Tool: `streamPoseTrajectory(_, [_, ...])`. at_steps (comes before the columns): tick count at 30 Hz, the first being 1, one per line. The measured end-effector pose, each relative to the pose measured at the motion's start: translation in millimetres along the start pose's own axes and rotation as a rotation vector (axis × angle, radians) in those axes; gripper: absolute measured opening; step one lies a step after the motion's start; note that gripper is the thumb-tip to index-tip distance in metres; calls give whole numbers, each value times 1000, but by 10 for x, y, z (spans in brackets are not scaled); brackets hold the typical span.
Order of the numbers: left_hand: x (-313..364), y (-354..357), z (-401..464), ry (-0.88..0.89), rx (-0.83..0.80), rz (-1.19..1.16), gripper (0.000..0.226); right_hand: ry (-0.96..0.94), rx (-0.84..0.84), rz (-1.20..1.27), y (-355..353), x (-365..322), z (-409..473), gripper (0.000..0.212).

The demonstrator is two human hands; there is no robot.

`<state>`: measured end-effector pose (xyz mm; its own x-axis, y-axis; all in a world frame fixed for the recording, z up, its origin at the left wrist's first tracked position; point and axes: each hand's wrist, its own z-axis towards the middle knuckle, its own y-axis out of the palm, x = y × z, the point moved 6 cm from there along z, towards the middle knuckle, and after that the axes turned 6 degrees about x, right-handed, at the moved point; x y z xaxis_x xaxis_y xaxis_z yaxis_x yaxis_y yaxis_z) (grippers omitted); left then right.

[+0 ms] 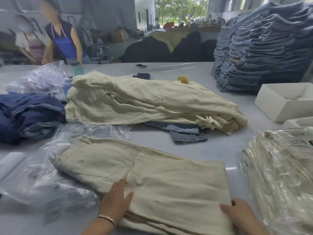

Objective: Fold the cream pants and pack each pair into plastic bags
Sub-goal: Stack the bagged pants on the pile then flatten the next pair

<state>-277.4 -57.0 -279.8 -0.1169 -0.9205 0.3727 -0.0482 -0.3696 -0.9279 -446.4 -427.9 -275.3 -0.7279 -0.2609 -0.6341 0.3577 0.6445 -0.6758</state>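
Now, pants: cream pair (152, 180) folded on the table (220, 146), nearest the camera.
Left hand (116, 200): flat, fingers straight, pressing the fold.
Right hand (237, 212): relaxed, resting on the corner.
Bagged stack (279, 167): printed label, unreadable.

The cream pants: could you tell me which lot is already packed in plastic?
The bagged cream pants stack at the right; the middle heap and the pair under both hands are bare.
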Motion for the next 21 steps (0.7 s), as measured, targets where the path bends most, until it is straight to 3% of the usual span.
streamPoseTrajectory(2, [-8, -62, -50, 37, 53, -30, 45, -97, 13, -43, -84, -113, 40, 16])
streamPoseTrajectory(6, [-90, -338, -204, 157, 219, 62, 30, -219, 325, 18, -733, -248, 206, 8])
streamPoseTrajectory(8, [-240, -421, -258, 127, 262, 101, 19, -232, 350, -184, -873, -261, 294, 23])
streamPoseTrajectory(11, [-612, -482, -221, -155, 262, -69, 9, -218, 349, -542, -697, -325, 298, 68])
streamPoseTrajectory(13, [-814, -535, -166, -301, 298, -199, 10, -290, 363, -733, -474, -513, 63, 78])
streamPoseTrajectory(17, [-1078, -723, 110, -382, 418, -291, 35, -877, 176, -523, 382, -829, -628, 80])
streamPoseTrajectory(19, [-1219, -837, 305, -414, 442, -312, 63, -997, 23, -594, 853, -813, -864, 96])
streamPoseTrajectory(21, [-1333, -882, 525, -462, 359, -447, 78, -1008, -95, -567, 1100, -804, -988, 109])
